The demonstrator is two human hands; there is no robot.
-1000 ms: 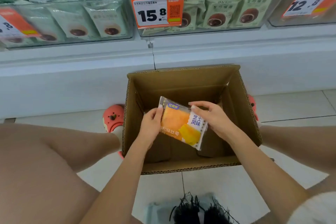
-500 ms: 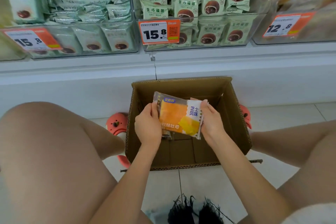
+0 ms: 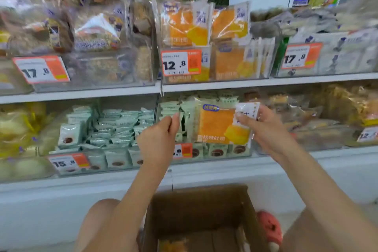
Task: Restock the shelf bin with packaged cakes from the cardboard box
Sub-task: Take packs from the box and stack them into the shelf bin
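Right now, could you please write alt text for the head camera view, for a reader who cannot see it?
The right hand lifts an orange packaged cake with a white label toward the clear shelf bin of matching orange cakes tagged 12.8, while the empty left hand reaches beside it. Below, the open brown cardboard box sits on the floor.

- price tag (image 3: 181,62) on the upper middle bin reads "12.8";
- price tags (image 3: 41,69) and (image 3: 300,55) on the upper left and right bins read "17.8";
- lower-left tag (image 3: 67,162) reads "15.8";
- packet lettering too blurred to read
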